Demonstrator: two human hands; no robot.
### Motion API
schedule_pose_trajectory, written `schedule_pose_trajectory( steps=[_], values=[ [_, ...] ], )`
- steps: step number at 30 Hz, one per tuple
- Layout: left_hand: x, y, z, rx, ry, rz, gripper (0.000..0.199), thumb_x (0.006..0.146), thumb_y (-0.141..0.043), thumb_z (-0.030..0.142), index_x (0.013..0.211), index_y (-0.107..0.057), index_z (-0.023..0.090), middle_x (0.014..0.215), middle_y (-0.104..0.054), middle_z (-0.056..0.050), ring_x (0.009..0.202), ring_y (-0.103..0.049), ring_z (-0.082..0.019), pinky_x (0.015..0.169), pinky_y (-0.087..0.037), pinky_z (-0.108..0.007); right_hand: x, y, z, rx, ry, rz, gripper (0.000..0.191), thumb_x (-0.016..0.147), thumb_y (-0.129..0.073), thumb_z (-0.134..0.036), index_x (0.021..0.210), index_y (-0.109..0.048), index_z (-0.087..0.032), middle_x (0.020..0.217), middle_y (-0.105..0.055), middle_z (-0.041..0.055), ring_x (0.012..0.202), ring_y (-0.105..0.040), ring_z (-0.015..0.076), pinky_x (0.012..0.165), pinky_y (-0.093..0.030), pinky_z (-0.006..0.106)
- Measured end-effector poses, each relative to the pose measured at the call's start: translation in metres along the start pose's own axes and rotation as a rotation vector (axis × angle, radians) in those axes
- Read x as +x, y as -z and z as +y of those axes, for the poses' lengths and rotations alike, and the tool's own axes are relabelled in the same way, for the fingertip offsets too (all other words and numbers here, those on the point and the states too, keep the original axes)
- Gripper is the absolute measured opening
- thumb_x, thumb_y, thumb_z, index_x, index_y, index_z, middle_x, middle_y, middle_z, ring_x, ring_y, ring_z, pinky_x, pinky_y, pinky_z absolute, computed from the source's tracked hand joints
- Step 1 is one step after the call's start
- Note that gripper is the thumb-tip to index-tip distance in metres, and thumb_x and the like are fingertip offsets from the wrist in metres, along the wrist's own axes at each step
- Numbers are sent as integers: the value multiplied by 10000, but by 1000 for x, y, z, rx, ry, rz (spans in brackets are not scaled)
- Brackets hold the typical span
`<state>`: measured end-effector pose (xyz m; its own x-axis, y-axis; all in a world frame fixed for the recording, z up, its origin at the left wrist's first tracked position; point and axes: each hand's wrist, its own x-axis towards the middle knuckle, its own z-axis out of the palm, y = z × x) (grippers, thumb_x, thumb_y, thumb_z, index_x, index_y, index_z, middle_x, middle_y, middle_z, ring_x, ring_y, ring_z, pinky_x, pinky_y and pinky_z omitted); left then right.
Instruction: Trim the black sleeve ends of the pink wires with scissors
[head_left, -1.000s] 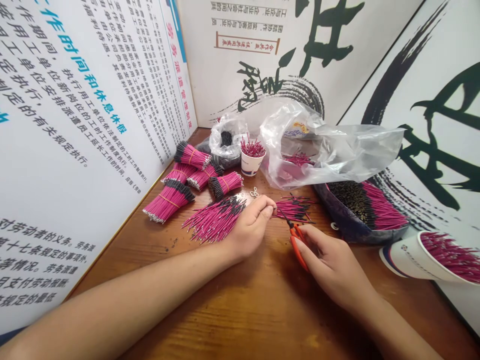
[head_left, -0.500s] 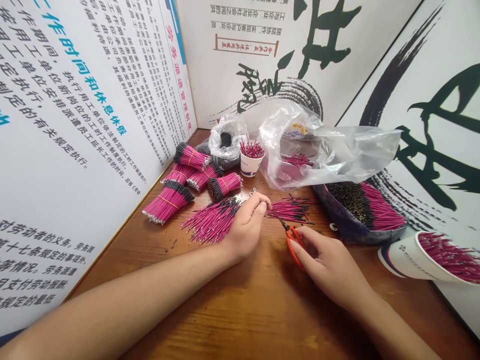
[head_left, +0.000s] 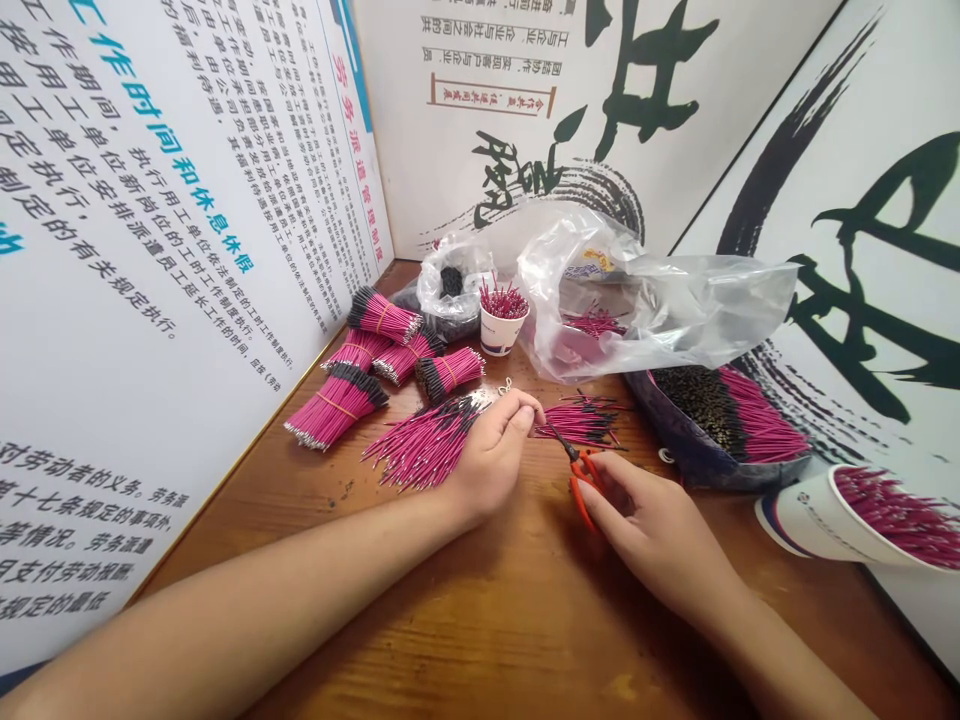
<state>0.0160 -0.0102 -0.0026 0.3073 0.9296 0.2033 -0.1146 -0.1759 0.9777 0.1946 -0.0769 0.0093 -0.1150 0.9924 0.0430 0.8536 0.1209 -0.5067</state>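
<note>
My left hand [head_left: 491,452] lies curled over a loose heap of pink wires with black-sleeved ends [head_left: 424,442], and its closed fingers hide whatever they may pinch. My right hand [head_left: 649,525] grips small orange-handled scissors [head_left: 581,478], with the blades pointing up and left. Their tips reach a smaller loose spread of pink wires [head_left: 581,422]. Several pink wire bundles tied with thin bands [head_left: 335,405] lie to the far left of my hands. A tiny metal clip [head_left: 505,386] sits just above my left fingers.
Printed wall panels close in the wooden table [head_left: 450,610] at left and back. Behind are a clear plastic bag [head_left: 652,310], a white cup of wires [head_left: 504,332] and a bag of black pieces [head_left: 450,285]. At right sit a dark bowl of wires [head_left: 705,432] and a tipped cup [head_left: 877,518].
The scissors and my right hand have shifted slightly up and left. My left hand has moved a little left over the wire heap.
</note>
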Motion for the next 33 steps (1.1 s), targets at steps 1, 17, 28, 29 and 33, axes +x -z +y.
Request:
schedule_pose_trajectory(
  steps=[1, 17, 28, 29, 33],
  values=[
    [0, 0, -1, -5, -2, 9, 206, 976, -387, 280, 845, -509, 177, 691, -403, 29, 639, -366, -121, 627, -324, -259, 0, 0, 0, -3, -4, 4, 278, 949, -457, -455, 889, -606, -229, 712, -650, 11, 636, -574, 187, 578, -401, 267],
    [-1, 1, 1, 98, -74, -70, 214, 969, -378, 254, 792, -476, 184, 760, -440, 6, 753, -414, -148, 731, -349, -282, -5, 2, -4, 46, 105, 74, 243, 958, -468, -395, 863, -596, -211, 684, -616, -9, 605, -547, 158, 571, -394, 255],
    [0, 1, -1, 104, -71, -72, 199, 975, -385, 243, 821, -495, 182, 787, -461, -1, 783, -435, -152, 758, -365, -286, -4, 1, -4, 56, 103, 39, 241, 971, -453, -393, 871, -582, -216, 680, -605, -17, 609, -543, 153, 575, -387, 252],
    [0, 1, -2, 105, -71, -71, 196, 975, -386, 243, 825, -497, 182, 790, -464, -2, 786, -437, -153, 760, -365, -287, -4, 1, -4, 60, 103, 35, 240, 973, -450, -390, 868, -579, -217, 679, -603, -18, 607, -540, 151, 575, -387, 251],
    [0, 1, -2, 105, -66, -72, 197, 976, -385, 239, 821, -493, 184, 777, -456, 3, 773, -432, -150, 756, -366, -284, -4, 1, -6, 92, 111, 24, 245, 978, -443, -382, 838, -564, -221, 656, -581, -26, 588, -525, 142, 564, -379, 245]
  ],
)
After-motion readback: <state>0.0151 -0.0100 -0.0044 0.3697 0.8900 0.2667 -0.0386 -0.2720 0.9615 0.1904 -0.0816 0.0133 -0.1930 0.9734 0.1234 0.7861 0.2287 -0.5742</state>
